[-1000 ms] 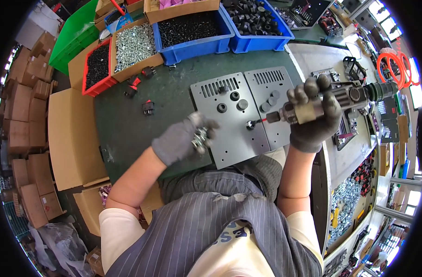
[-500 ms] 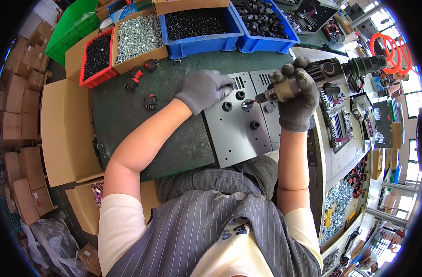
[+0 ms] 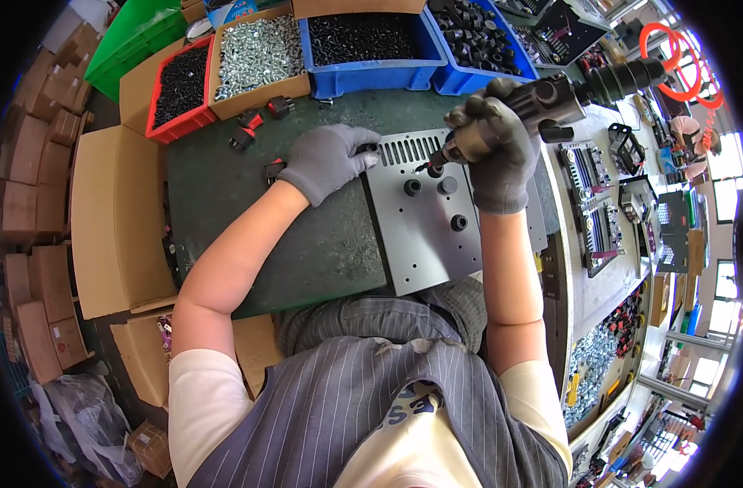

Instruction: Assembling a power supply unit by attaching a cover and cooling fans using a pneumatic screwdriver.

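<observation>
Cardboard carton (image 3: 136, 358) with open flaps sits at the near left, below the edge of the dark green bench (image 3: 298, 260). Just beyond the person's lap, a grey slotted metal plate (image 3: 424, 252) lies flat on the bench, its slots toward the far end; a second grey plate (image 3: 536, 218) shows at its right. Round black rubber feet (image 3: 459, 222) stand on the slotted plate. Over its far half, the right hand (image 3: 500, 146), gloved, has its fingers wrapped around a power driver (image 3: 554, 96), the bit pointing left and down among the feet. The gloved left hand (image 3: 327, 163) has thumb and forefinger narrowly spaced at the plate's far left corner; whether they grip anything, I cannot tell. Red-and-black switches (image 3: 245, 132) lie farther left. Along the far side stand a red bin (image 3: 180, 126), a cardboard box (image 3: 262, 98) of silver hardware (image 3: 260, 57) and two blue bins (image 3: 375, 79).
</observation>
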A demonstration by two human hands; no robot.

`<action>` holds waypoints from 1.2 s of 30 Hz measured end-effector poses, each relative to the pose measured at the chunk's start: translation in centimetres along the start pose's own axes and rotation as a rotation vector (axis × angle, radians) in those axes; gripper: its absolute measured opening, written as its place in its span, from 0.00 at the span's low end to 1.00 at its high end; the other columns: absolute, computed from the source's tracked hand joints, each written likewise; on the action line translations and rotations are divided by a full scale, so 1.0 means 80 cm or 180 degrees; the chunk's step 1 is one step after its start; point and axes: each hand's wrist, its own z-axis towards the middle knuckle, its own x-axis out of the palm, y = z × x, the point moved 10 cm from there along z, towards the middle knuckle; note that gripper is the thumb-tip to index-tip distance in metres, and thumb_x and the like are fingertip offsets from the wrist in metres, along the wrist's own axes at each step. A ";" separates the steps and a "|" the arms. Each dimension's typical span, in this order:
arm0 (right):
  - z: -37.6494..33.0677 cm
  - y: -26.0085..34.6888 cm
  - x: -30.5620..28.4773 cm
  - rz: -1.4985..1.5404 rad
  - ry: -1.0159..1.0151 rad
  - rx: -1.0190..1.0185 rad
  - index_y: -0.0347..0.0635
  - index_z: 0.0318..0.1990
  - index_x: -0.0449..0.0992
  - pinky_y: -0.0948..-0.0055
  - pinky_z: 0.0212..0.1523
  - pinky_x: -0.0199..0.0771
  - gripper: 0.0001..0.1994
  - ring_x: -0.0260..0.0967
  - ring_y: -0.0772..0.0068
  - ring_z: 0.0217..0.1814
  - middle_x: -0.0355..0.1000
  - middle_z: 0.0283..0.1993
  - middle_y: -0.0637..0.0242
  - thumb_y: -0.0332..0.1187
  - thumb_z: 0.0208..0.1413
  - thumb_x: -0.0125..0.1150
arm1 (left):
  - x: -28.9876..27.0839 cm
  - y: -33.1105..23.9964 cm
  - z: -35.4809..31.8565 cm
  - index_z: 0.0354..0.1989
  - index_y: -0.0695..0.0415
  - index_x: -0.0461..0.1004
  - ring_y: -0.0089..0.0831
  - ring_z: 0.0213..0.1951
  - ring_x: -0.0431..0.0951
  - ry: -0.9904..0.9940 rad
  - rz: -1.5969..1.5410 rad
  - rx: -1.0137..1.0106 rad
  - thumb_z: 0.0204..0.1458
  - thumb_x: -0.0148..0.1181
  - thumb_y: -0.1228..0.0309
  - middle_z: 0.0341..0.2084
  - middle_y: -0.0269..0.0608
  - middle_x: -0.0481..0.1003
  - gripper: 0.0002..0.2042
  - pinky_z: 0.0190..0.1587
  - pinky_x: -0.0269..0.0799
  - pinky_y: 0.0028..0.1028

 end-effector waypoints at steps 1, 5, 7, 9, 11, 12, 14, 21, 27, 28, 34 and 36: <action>0.003 -0.002 0.007 -0.0066 0.0066 0.0018 0.32 0.41 0.65 0.70 0.30 0.72 0.14 0.70 0.64 0.26 0.68 0.28 0.57 0.26 0.45 0.53 | -0.003 0.004 -0.001 0.44 0.51 0.74 0.40 0.36 0.76 -0.0116 -0.0237 -0.0007 0.48 0.58 0.63 0.34 0.42 0.77 0.15 0.40 0.70 0.34; 0.018 -0.011 0.025 -0.0480 0.0285 0.0013 0.32 0.43 0.64 0.66 0.34 0.72 0.17 0.69 0.63 0.29 0.66 0.30 0.57 0.30 0.44 0.53 | -0.005 0.009 -0.006 0.44 0.51 0.74 0.38 0.36 0.77 -0.0115 -0.1134 -0.0336 0.48 0.58 0.63 0.34 0.42 0.77 0.15 0.40 0.70 0.33; 0.023 -0.018 0.036 -0.0488 0.0267 -0.0032 0.32 0.42 0.64 0.67 0.34 0.72 0.16 0.69 0.64 0.28 0.67 0.29 0.57 0.30 0.45 0.53 | 0.016 0.011 -0.005 0.44 0.52 0.74 0.36 0.35 0.77 0.0052 -0.1020 -0.0183 0.47 0.59 0.63 0.34 0.41 0.77 0.15 0.40 0.71 0.32; 0.030 -0.033 0.046 -0.0787 0.0348 0.0006 0.32 0.41 0.65 0.68 0.33 0.71 0.15 0.69 0.64 0.28 0.67 0.28 0.58 0.30 0.46 0.54 | 0.021 0.009 -0.004 0.44 0.51 0.74 0.35 0.34 0.77 -0.0062 -0.0735 -0.0047 0.46 0.59 0.61 0.33 0.41 0.77 0.16 0.39 0.71 0.32; 0.032 -0.054 0.059 -0.0571 0.0400 0.0079 0.34 0.39 0.65 0.68 0.29 0.71 0.12 0.69 0.65 0.26 0.66 0.28 0.59 0.26 0.44 0.54 | 0.025 0.011 -0.003 0.44 0.49 0.74 0.36 0.35 0.77 -0.0086 -0.0529 -0.0052 0.46 0.59 0.59 0.33 0.41 0.77 0.17 0.38 0.71 0.32; 0.032 -0.065 0.064 -0.0696 0.0407 0.0174 0.34 0.39 0.65 0.68 0.28 0.71 0.13 0.68 0.65 0.25 0.66 0.29 0.60 0.25 0.43 0.54 | 0.024 0.012 -0.001 0.43 0.48 0.75 0.37 0.35 0.76 -0.0094 -0.0279 -0.0063 0.46 0.59 0.58 0.32 0.40 0.76 0.16 0.37 0.70 0.34; 0.027 -0.081 0.074 -0.0891 0.0407 0.0452 0.35 0.39 0.63 0.68 0.26 0.71 0.15 0.68 0.65 0.25 0.64 0.31 0.61 0.22 0.41 0.56 | 0.019 0.012 0.000 0.42 0.48 0.75 0.38 0.35 0.76 -0.0068 -0.0191 -0.0088 0.46 0.58 0.57 0.32 0.40 0.76 0.16 0.37 0.70 0.34; 0.027 -0.120 0.082 -0.0965 0.0887 0.0885 0.38 0.41 0.60 0.68 0.28 0.71 0.17 0.68 0.66 0.28 0.63 0.32 0.62 0.22 0.42 0.57 | 0.007 -0.001 -0.006 0.32 0.52 0.73 0.43 0.35 0.75 -0.0408 0.0366 0.0213 0.46 0.55 0.53 0.30 0.44 0.75 0.15 0.36 0.69 0.39; 0.021 -0.112 0.078 -0.0682 0.0880 0.0708 0.39 0.41 0.61 0.70 0.27 0.71 0.16 0.66 0.68 0.28 0.62 0.32 0.63 0.21 0.41 0.55 | 0.017 -0.009 -0.008 0.40 0.53 0.73 0.42 0.40 0.75 0.0031 0.0230 -0.0085 0.47 0.54 0.53 0.35 0.44 0.75 0.18 0.41 0.69 0.40; 0.022 -0.116 0.078 -0.0729 0.0872 0.0881 0.38 0.41 0.61 0.71 0.27 0.71 0.16 0.66 0.69 0.28 0.62 0.33 0.63 0.21 0.41 0.55 | 0.015 -0.007 -0.007 0.40 0.53 0.73 0.42 0.40 0.75 -0.0035 0.0303 -0.0145 0.47 0.54 0.53 0.35 0.44 0.75 0.18 0.41 0.69 0.40; 0.030 -0.086 0.087 -0.0762 0.0932 0.0591 0.38 0.44 0.61 0.71 0.30 0.70 0.18 0.65 0.69 0.29 0.62 0.34 0.62 0.20 0.42 0.53 | 0.027 0.012 0.004 0.42 0.54 0.71 0.39 0.34 0.76 -0.0152 0.0120 -0.0055 0.47 0.57 0.58 0.31 0.41 0.75 0.17 0.36 0.70 0.36; 0.022 -0.051 0.086 -0.0423 0.0832 0.0365 0.39 0.44 0.62 0.70 0.31 0.70 0.18 0.65 0.68 0.29 0.62 0.34 0.62 0.21 0.42 0.53 | 0.013 0.019 0.005 0.44 0.56 0.68 0.30 0.30 0.74 -0.0396 -0.1568 -0.0263 0.48 0.58 0.65 0.29 0.36 0.74 0.16 0.33 0.70 0.32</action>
